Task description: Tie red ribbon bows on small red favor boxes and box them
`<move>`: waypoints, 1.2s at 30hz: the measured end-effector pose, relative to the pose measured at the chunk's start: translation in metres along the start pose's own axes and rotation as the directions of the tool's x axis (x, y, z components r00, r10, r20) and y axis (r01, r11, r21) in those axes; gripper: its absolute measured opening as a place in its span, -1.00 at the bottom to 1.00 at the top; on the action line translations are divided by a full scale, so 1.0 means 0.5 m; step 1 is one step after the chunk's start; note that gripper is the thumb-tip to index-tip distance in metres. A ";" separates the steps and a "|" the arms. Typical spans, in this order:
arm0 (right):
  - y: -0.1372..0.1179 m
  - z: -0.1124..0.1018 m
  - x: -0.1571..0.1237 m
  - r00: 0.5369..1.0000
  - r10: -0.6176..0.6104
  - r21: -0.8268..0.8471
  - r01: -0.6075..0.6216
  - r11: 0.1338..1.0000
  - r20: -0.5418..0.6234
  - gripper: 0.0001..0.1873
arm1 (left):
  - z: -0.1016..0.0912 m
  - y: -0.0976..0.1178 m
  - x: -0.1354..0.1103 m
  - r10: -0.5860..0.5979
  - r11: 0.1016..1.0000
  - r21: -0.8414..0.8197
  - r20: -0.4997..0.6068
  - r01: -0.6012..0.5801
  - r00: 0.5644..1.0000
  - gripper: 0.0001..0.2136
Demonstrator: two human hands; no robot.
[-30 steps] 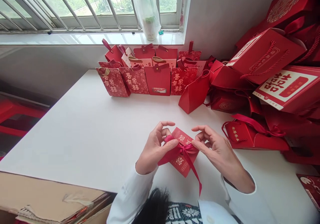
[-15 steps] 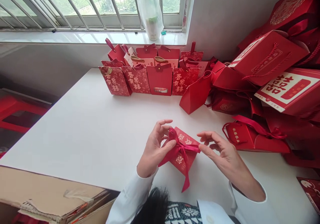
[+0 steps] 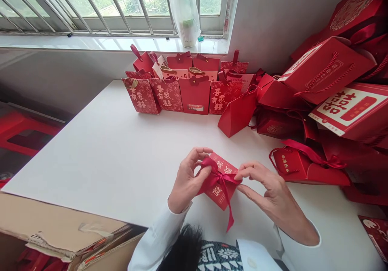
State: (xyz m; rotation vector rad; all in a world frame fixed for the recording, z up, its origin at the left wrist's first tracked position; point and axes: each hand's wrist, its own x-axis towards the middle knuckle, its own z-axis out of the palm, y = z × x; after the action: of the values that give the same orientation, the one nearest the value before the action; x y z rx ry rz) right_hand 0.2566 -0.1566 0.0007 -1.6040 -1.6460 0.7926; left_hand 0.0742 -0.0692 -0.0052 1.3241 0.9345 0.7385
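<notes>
A small red gift box with pale lettering sits on the white table in front of me. A dark pink ribbon is tied in a bow across its top, and one tail hangs over the near side. My left hand pinches the left loop of the bow between thumb and fingers. On the other side, my right hand has thumb and index finger closed on the right end of the bow, at the box's right corner. The box's underside is hidden.
Several red gift bags stand in rows below the window. A pile of red boxes fills the right side. A ribboned red box lies right of my hand. Cardboard boxes are at lower left; a wrapped bottle stands on the sill.
My right hand's fingers have moved left and closed on the bow's right end. The left loop looks fuller and wider under my left hand. The view has shifted slightly.
</notes>
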 end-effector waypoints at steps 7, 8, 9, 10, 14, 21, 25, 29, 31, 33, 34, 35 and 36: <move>-0.009 0.017 0.009 0.970 -0.165 -0.120 0.145 0.982 -0.178 -0.89 | 0.005 -0.020 0.000 0.105 0.987 0.128 -0.074 -0.095 0.992 -0.76; -0.010 0.019 0.009 0.960 -0.184 -0.140 0.157 0.978 -0.211 -0.88 | 0.004 -0.022 0.000 0.117 0.985 0.136 -0.073 -0.107 0.990 -0.75; -0.011 0.022 0.009 0.950 -0.197 -0.158 0.162 0.974 -0.242 -0.88 | 0.003 -0.024 -0.001 0.131 0.982 0.146 -0.074 -0.119 0.989 -0.72; -0.012 0.027 0.008 0.940 -0.209 -0.177 0.165 0.970 -0.270 -0.87 | 0.003 -0.026 -0.002 0.149 0.977 0.165 -0.080 -0.134 0.986 -0.70; -0.009 0.056 0.012 0.892 -0.291 -0.300 0.189 0.935 -0.346 -0.84 | 0.006 -0.027 -0.007 0.264 0.923 0.321 -0.132 -0.211 0.955 -0.68; 0.010 0.103 0.019 0.790 -0.391 -0.515 0.112 0.850 -0.472 -0.84 | 0.010 -0.037 -0.018 0.217 0.945 0.293 -0.231 -0.145 0.949 -0.83; 0.014 0.118 0.012 0.724 -0.419 -0.576 0.036 0.817 -0.548 -0.87 | 0.015 -0.049 -0.029 0.146 0.964 0.258 -0.292 -0.069 0.945 -0.83; 0.016 0.122 0.012 0.683 -0.429 -0.586 0.001 0.810 -0.591 -0.90 | 0.021 -0.050 -0.036 0.199 0.939 0.331 -0.294 -0.096 0.935 -0.81; 0.019 0.120 0.013 0.693 -0.433 -0.554 0.058 0.830 -0.576 -0.90 | 0.014 -0.044 -0.038 0.195 0.940 0.327 -0.271 -0.100 0.943 -0.81; 0.027 0.114 0.011 0.735 -0.378 -0.429 0.130 0.894 -0.564 -0.88 | -0.005 -0.028 -0.042 0.164 0.950 0.292 -0.161 -0.112 0.973 -0.81; 0.035 0.110 0.008 0.761 -0.323 -0.325 0.156 0.933 -0.562 -0.85 | -0.018 -0.017 -0.047 0.153 0.955 0.268 -0.082 -0.126 0.985 -0.79; 0.045 0.106 0.003 0.787 -0.251 -0.200 0.165 0.966 -0.563 -0.81 | -0.033 -0.003 -0.054 0.148 0.957 0.253 -0.014 -0.140 0.989 -0.76; 0.058 0.102 -0.003 0.809 -0.159 -0.066 0.148 0.987 -0.566 -0.76 | -0.046 0.012 -0.062 0.151 0.954 0.257 0.030 -0.154 0.988 -0.71</move>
State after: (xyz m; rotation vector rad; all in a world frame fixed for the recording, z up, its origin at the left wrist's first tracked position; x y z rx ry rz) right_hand 0.2315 -0.1544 -0.0524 -1.5013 -1.3145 0.1713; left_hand 0.0397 -0.0850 0.0053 1.6427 0.9514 0.7448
